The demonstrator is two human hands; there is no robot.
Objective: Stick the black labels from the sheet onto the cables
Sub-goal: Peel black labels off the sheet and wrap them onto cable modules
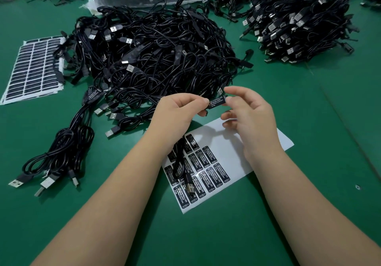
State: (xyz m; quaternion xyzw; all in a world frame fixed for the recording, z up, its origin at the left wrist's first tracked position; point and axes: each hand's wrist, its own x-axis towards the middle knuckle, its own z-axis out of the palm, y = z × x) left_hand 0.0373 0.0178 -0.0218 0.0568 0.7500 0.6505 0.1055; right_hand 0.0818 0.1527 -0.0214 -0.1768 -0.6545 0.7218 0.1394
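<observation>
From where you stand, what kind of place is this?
Probably a factory packing or assembly bench: heaps of identical black cables on a green table, sheets of printed labels, and hands sticking one label onto a cable's controller.

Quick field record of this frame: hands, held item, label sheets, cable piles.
left hand: pinches controller at its left end
right hand: fingertips on controller's right end
controller: label already on top, cable hangs onto sheet
sheet: under the hands, partly used, labels at near end
spare sheets: far left
cable pile: behind the hands
second pile: far right
</observation>
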